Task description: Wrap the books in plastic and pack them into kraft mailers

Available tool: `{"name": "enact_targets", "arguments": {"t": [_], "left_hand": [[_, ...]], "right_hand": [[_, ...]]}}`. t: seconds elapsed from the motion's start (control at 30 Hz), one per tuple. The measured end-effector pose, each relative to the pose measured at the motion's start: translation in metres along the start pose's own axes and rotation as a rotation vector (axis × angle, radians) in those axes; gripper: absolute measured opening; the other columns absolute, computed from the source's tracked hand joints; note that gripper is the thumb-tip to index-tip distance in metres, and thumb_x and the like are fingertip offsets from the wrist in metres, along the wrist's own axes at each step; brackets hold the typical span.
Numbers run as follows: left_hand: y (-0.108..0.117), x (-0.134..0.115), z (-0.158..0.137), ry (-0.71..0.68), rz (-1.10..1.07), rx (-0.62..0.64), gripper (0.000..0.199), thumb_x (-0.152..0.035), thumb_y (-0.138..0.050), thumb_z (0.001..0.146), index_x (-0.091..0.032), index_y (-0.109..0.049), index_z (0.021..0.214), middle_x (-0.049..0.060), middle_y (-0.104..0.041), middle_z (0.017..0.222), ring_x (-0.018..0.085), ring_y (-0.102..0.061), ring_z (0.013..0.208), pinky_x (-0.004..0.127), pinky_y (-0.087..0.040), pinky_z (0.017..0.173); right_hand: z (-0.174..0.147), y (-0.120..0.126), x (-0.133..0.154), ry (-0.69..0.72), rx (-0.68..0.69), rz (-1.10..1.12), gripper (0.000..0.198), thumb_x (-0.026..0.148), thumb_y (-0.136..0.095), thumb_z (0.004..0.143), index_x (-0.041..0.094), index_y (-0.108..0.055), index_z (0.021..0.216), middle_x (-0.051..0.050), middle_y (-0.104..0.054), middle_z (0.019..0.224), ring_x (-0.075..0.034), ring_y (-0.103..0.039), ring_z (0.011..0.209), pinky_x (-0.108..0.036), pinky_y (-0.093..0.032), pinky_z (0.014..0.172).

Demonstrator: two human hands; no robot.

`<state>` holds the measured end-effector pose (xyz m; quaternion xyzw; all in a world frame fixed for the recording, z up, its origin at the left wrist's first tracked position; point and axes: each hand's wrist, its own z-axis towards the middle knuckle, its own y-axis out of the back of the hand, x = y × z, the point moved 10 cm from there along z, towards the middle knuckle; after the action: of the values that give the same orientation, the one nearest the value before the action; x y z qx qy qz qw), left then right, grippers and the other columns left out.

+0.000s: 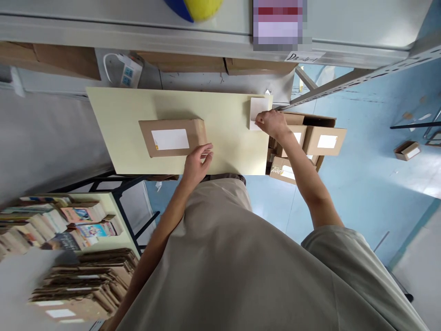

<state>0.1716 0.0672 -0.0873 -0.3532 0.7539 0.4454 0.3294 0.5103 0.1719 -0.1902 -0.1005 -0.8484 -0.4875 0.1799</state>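
A closed cardboard box [146, 140] with a white label [170, 139] lies on the pale yellow tabletop [234, 151]. At its near right corner is my left hand [197, 165], thumb and fingers apart, with nothing held. Whether the fingertips touch the box I cannot tell. Toward the table's far right corner lies a flat white stack of paper or labels [257, 108]. My right hand [273, 123] is over its right side, fingers curled and pinched together against it. What sits between those fingertips, if anything, is hidden.
Labelled cardboard boxes [325, 140] are piled right of the table. A grey metal shelf [206, 39] runs along the far side, with a power strip [130, 71] below it. Books [86, 214] and flattened cardboard [86, 287] stand at lower left.
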Motion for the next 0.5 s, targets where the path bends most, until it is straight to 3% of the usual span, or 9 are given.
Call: {"name": "enact_targets", "arguments": {"t": [0.1, 0.2, 0.27, 0.33, 0.4, 0.5], "left_hand": [[-0.003, -0.001, 0.002, -0.01, -0.004, 0.007, 0.035, -0.042, -0.069, 0.111, -0.023, -0.081, 0.138, 0.015, -0.087, 0.142, 0.029, -0.087, 0.122, 0.045, -0.074, 0.109], [-0.005, -0.003, 0.004, -0.015, -0.002, 0.018, 0.036, -0.041, -0.068, 0.11, -0.022, -0.081, 0.138, 0.015, -0.087, 0.142, 0.029, -0.087, 0.124, 0.046, -0.074, 0.11], [-0.007, -0.003, 0.005, -0.008, 0.005, 0.023, 0.037, -0.041, -0.067, 0.11, -0.023, -0.081, 0.139, 0.014, -0.087, 0.143, 0.029, -0.086, 0.125, 0.046, -0.074, 0.111], [-0.007, -0.002, 0.006, 0.001, 0.01, 0.02, 0.037, -0.042, -0.067, 0.11, -0.024, -0.081, 0.139, 0.013, -0.087, 0.143, 0.029, -0.086, 0.125, 0.046, -0.074, 0.112], [-0.007, -0.001, 0.006, 0.005, 0.009, 0.016, 0.037, -0.044, -0.068, 0.11, -0.024, -0.081, 0.138, 0.013, -0.087, 0.143, 0.029, -0.087, 0.124, 0.047, -0.074, 0.112], [-0.005, 0.0, 0.005, 0.003, 0.003, 0.009, 0.036, -0.043, -0.068, 0.11, -0.024, -0.081, 0.138, 0.014, -0.087, 0.142, 0.029, -0.087, 0.123, 0.047, -0.075, 0.111]], "right_hand": [[0.007, -0.008, 0.001, 0.039, 0.095, 0.009, 0.036, 0.048, -0.071, 0.117, 0.02, -0.092, 0.127, -0.02, -0.089, 0.135, -0.051, -0.078, 0.137, -0.078, -0.058, 0.127], [0.023, -0.008, 0.001, 0.053, 0.091, 0.003, 0.043, 0.046, -0.072, 0.117, 0.019, -0.083, 0.149, -0.022, -0.074, 0.169, -0.053, -0.067, 0.157, -0.079, -0.051, 0.137], [0.038, -0.003, 0.0, 0.061, 0.041, -0.034, 0.065, 0.048, -0.081, 0.112, 0.016, -0.07, 0.168, -0.024, -0.054, 0.189, -0.055, -0.051, 0.173, -0.078, -0.043, 0.144], [0.053, -0.002, -0.005, 0.046, 0.025, -0.081, 0.091, 0.053, -0.088, 0.107, 0.011, -0.054, 0.181, -0.027, -0.042, 0.197, -0.056, -0.039, 0.181, -0.076, -0.037, 0.148], [0.065, -0.008, -0.012, 0.022, 0.055, -0.093, 0.104, 0.063, -0.089, 0.106, 0.008, -0.047, 0.185, -0.03, -0.044, 0.194, -0.056, -0.041, 0.18, -0.075, -0.035, 0.148], [0.073, -0.016, -0.02, 0.033, 0.071, -0.056, 0.109, 0.079, -0.084, 0.104, 0.011, -0.052, 0.182, -0.029, -0.054, 0.186, -0.057, -0.049, 0.174, -0.079, -0.034, 0.147]]}}
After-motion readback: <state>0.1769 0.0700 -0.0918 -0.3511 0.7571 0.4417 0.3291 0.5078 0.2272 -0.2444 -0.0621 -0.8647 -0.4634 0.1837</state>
